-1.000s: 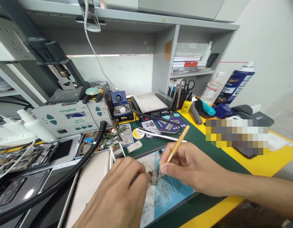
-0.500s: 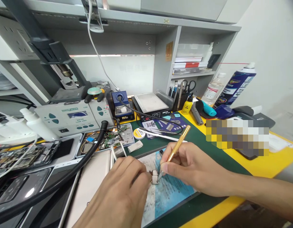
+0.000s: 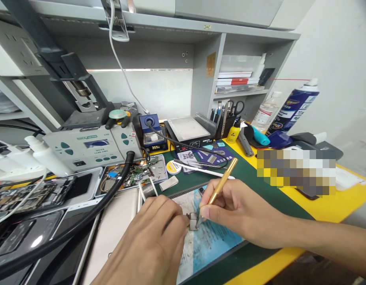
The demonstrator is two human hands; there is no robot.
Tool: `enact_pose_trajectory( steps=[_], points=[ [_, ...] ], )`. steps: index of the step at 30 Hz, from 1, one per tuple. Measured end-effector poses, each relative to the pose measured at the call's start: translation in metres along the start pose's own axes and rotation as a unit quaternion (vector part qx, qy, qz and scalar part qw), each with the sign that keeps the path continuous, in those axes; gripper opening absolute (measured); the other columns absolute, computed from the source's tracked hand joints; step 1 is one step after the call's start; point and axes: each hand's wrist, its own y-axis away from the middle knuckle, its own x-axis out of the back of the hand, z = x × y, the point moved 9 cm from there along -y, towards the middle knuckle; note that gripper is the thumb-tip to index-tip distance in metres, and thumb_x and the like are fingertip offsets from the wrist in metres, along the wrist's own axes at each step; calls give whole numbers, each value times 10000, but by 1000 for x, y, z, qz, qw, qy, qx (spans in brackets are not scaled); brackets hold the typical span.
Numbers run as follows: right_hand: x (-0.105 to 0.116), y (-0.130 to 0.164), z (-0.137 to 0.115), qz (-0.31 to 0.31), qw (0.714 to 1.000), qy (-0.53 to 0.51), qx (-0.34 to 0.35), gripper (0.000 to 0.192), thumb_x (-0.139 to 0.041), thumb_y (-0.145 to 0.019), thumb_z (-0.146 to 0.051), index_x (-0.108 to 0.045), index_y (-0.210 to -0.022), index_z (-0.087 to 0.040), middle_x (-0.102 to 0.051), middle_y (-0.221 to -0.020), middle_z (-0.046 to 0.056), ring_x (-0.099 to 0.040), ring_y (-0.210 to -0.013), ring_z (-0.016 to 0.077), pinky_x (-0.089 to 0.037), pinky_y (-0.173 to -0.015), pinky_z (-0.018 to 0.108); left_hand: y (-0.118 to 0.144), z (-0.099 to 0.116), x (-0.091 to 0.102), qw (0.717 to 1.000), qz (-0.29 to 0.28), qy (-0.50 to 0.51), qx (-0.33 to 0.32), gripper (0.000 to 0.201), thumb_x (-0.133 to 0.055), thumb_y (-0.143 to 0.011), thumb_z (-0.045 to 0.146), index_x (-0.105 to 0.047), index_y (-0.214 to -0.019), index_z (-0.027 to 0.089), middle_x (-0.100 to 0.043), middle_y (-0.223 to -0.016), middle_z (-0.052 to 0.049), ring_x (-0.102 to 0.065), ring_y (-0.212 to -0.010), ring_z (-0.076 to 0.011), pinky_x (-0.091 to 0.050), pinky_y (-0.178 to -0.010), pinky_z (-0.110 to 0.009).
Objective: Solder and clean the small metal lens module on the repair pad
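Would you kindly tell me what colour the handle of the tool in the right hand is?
Gold, a shiny brass-like metal; the tool handle in the right hand shows best in the head view.

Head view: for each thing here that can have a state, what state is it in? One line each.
Left hand: pinching the small metal part, steadying it on the work mat.
Right hand: grip shut on the gold-handled tool, tip at the part.
Soldering station: on, display lit.
Rework station: screen lit.
Parts tray: open, boards inside.
Spray can: upright, capped.
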Motion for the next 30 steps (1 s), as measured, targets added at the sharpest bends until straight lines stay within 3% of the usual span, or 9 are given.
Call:
enact_pose_trajectory(
  steps=[9, 16, 24, 30],
  points=[
    [-1, 0, -2, 2, 1000, 1, -7, 219, -754, -839, -281, -561, -816, -181, -401, -625, -69, -338, -571, 100, -240, -505, 247, 1, 5, 6, 1000, 5, -10, 3, 189, -472, -974, 133, -567, -821, 189, -613, -874, -39, -560, -812, -190, -503, -714, -352],
    [-1, -1, -1, 1, 1000, -5, -7, 199, -735, -849, -257, -555, -819, -179, -387, -614, -76, -319, -554, 92, -223, -490, 244, 2, -1, -6, 1000, 14, -7, -17, 201, -462, -973, 147, -568, -809, 192, -610, -871, -40, -552, -793, -182, -500, -694, -326],
    [-1, -1, -1, 1, 1000, -11, -21, 228, -761, -829, -281, -554, -818, -185, -391, -620, -69, -319, -564, 97, -217, -506, 249, -1, 6, 8, 1000, 7, -17, 3, 216, -450, -974, 130, -581, -814, 191, -617, -876, -47, -564, -804, -184, -510, -714, -331],
    [1, 0, 0, 7, 1000, -15, -18, 223, -757, -832, -278, -555, -819, -185, -406, -635, -64, -331, -576, 100, -228, -511, 247, -1, 4, 3, 1000, 0, -17, 1, 217, -453, -970, 125, -592, -816, 190, -620, -878, -49, -567, -810, -186, -516, -722, -329]
  ],
)
